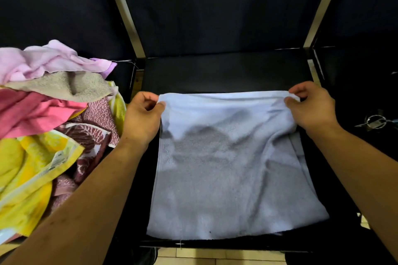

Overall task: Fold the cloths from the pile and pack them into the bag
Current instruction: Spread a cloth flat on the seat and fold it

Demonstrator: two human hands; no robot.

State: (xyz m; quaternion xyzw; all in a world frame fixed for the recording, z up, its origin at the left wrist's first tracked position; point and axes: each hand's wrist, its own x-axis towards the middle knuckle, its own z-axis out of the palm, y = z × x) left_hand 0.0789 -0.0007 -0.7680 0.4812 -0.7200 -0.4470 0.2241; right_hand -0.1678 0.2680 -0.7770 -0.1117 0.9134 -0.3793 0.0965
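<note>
left grip [143,114]: pinches the pale blue towel [232,168] at its far left corner
right grip [310,106]: pinches its far right corner
pale blue towel: spread on the black table [226,73], reaching its front edge
pile of cloths [47,114]: beside the table's left edge

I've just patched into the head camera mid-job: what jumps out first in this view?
A pale blue towel lies spread in the centre on the black table. The left hand and right hand each pinch one of its far corners. At the left sits a bright pile of cloths: lilac, beige, pink, yellow and maroon-patterned.
</note>
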